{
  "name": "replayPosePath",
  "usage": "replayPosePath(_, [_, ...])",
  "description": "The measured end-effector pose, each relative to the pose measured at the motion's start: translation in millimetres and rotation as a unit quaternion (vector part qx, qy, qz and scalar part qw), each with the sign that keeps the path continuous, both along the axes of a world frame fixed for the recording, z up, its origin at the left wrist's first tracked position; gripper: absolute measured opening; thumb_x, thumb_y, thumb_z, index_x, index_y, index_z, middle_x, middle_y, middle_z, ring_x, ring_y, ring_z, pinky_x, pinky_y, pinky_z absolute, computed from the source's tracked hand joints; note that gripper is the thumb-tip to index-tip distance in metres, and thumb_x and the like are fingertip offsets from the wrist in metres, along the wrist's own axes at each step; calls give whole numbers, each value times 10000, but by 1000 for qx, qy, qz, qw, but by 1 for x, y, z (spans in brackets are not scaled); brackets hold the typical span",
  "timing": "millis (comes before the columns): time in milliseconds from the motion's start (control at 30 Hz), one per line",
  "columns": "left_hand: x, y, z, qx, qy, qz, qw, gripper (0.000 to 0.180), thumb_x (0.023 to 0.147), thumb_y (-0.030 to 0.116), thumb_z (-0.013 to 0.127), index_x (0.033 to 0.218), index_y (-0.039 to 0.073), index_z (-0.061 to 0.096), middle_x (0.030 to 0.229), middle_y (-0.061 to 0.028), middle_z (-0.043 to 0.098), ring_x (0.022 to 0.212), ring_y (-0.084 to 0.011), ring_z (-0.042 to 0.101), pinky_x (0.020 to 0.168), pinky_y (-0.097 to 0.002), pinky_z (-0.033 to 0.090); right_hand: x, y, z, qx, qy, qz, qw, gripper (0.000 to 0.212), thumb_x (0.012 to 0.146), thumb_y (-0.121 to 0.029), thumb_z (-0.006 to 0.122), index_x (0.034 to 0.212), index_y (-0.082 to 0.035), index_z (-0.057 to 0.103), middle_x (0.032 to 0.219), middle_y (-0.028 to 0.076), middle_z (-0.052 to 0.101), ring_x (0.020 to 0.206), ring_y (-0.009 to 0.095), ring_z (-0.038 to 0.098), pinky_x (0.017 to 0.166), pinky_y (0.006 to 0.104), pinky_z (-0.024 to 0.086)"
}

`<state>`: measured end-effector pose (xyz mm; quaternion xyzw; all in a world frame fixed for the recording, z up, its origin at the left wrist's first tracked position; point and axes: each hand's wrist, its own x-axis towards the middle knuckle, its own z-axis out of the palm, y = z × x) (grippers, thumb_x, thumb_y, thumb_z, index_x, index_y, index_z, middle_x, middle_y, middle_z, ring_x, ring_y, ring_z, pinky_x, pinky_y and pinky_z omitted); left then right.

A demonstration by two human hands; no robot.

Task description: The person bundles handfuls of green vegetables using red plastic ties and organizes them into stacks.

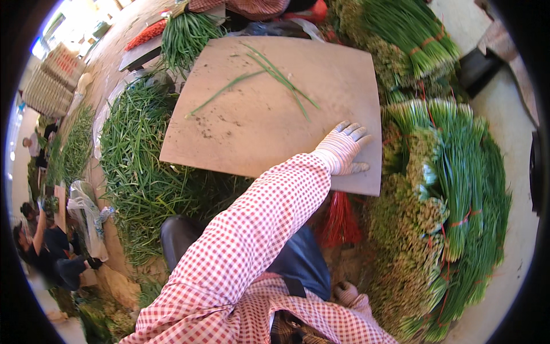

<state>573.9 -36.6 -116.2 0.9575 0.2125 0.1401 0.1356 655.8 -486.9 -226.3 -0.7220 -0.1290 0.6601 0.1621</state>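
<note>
My left hand (344,148), in a striped glove, lies flat with fingers apart on the right side of a tan board (229,135). A few loose long green stalks (281,77) and specks of dirt are on the board, out of the hand's reach. My right hand (346,293), also gloved, is low near my lap beside the stacked greens. Its fingers are too small and partly hidden to show whether they hold anything. A hank of red string (341,221) hangs below the board's near edge.
Tied bundles of green stalks (458,172) with pale ends are stacked on the right, more bundles (401,34) behind. A heap of loose greens (137,143) lies left of the board. A bunch of greens (189,37) sits at the back. Other people (51,246) are far left.
</note>
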Motion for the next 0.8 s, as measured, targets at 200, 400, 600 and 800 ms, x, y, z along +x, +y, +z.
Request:
replayPosePath(200, [-35,126,25,-34,60,125,990,651,848,528,594,1312,76,528,1339,-193,517,1251,-329,495,1066,-435,373,-35,-33,-19,62,-26,10,998,382,884,-241,670,1176,2,633,1095,130,685,1009,211,639,888,330,495])
replayPosePath(400, [-332,242,8,-126,76,553,820,706,888,622,489,1259,30,590,1218,-182,628,1153,-281,594,979,-395,461,-35,-19,-23,-46,-70,132,988,401,868,-285,661,1155,-6,642,1074,170,685,1011,255,650,875,353,504])
replayPosePath(600, [-387,177,19,11,-89,599,796,500,875,371,573,1171,-32,582,1121,-233,646,1026,-402,619,878,-450,495,3,-28,-51,-72,-121,332,933,422,852,-329,652,1135,-15,651,1053,210,686,1012,298,662,863,376,513])
replayPosePath(800, [-115,45,-2,11,72,27,997,534,862,490,539,1200,79,578,1250,-189,568,1204,-349,517,1015,-448,415,-8,43,2,19,-196,265,944,337,870,-278,619,1040,13,629,925,189,689,852,298,667,758,394,512])
